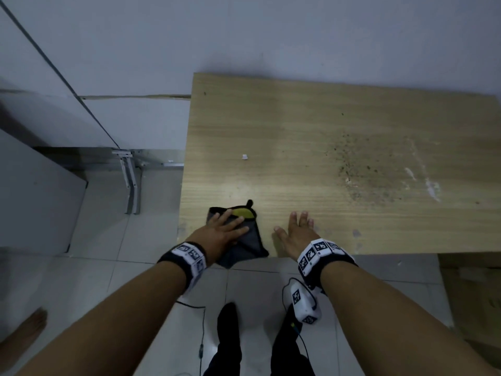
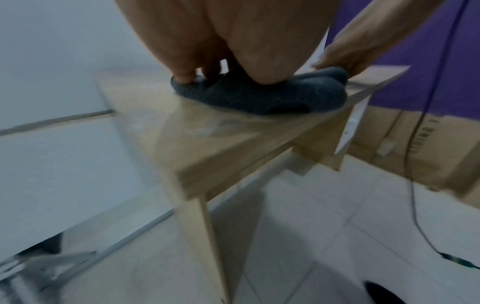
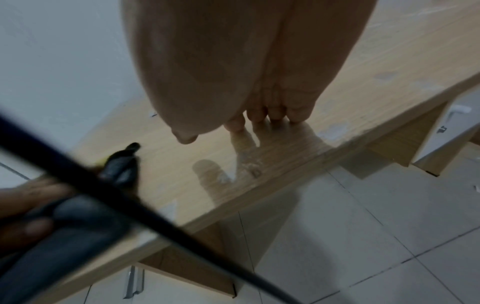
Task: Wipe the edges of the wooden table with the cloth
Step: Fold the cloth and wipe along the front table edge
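Observation:
A dark grey cloth (image 1: 244, 244) with a yellow patch lies on the near left corner of the wooden table (image 1: 311, 137), one end hanging over the front edge. My left hand (image 1: 226, 227) presses flat on the cloth with straight fingers. In the left wrist view the palm and fingers (image 2: 185, 77) bear down on the bunched cloth (image 2: 259, 96). To the right, my right hand (image 1: 296, 227) rests flat on the bare tabletop near the front edge, fingers spread, holding nothing. The right wrist view has this hand (image 3: 259, 115) just above the table (image 3: 363, 86) and the cloth (image 3: 119, 170) at left.
Dark specks and white smears (image 1: 379, 169) mark the table's right half; a small white scrap (image 1: 244, 157) lies mid-left. White panels and a metal bracket (image 1: 131, 183) stand left of the table, cardboard boxes (image 1: 471, 294) right. A black cable (image 1: 203, 329) hangs over the tiled floor.

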